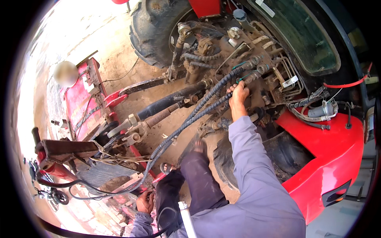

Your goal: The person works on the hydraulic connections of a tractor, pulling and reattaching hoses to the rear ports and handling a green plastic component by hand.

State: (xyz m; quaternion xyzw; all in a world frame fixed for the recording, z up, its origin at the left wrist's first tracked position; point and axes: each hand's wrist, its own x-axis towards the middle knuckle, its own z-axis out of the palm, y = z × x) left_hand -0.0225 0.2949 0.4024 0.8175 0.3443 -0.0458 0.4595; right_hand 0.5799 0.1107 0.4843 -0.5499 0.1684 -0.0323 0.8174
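The right hand (239, 94) is closing around the upper end of the hydraulic hose (186, 121), whose long axis is running down-left toward the left hand (145, 201), which is lying loosely curled and empty

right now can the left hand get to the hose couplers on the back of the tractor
Probably not: the left hand hangs low beside the knee, far below the hose couplers, where the right hand already grips the hoses.

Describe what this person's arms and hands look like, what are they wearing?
Both hands are bare, no gloves: the right hand and the left hand. Long loose sleeves of greyish lavender cloth cover both arms to the wrists, the left cuff gathered in folds.
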